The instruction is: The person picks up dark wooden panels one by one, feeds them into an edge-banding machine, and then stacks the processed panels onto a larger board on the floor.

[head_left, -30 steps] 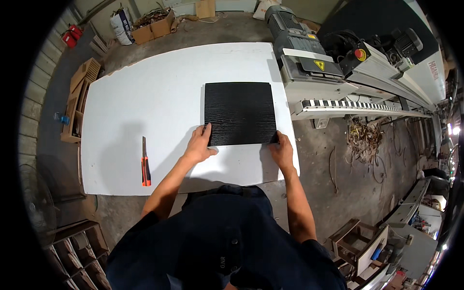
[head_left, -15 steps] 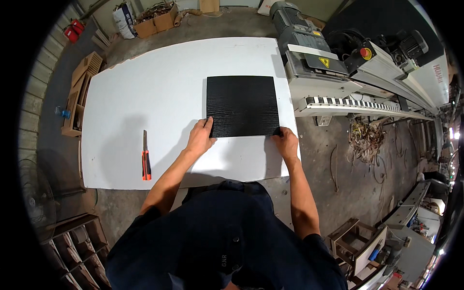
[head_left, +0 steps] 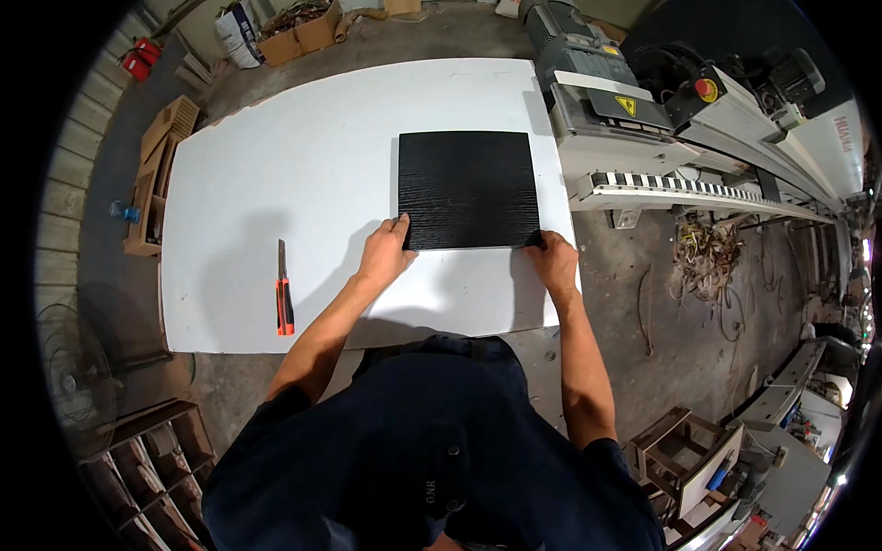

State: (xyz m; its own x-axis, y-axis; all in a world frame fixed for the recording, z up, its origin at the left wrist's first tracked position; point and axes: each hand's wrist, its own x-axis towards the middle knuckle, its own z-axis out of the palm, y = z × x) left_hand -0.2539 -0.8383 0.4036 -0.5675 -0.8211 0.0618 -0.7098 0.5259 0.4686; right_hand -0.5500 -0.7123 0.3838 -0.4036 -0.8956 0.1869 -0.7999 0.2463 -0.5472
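Note:
A black rectangular board (head_left: pixel 469 188) with a ridged, wood-grain-like surface is over the right half of the white table (head_left: pixel 239 165). My left hand (head_left: pixel 384 253) grips its near left corner, thumb on the upper face and fingers at the edge. At the near right corner my right hand (head_left: pixel 554 261) holds the board the same way, its fingers partly hidden. Whether the board lies flat or is slightly lifted, I cannot tell. To the left of my left arm, a utility knife (head_left: pixel 285 294) with an orange and black handle lies on the table, its blade pointing away from me.
Close along the table's right side stands a machine with a grey motor (head_left: pixel 583 55), a red stop button (head_left: pixel 706 89) and a long conveyor rail (head_left: pixel 680 190). Cardboard boxes (head_left: pixel 299 35) are on the floor behind. A wooden rack (head_left: pixel 156 459) is at lower left, a fan (head_left: pixel 73 376) above it.
The whole view has shifted slightly, with the table and knife moving along with it. Both hands keep their hold on the board's near corners.

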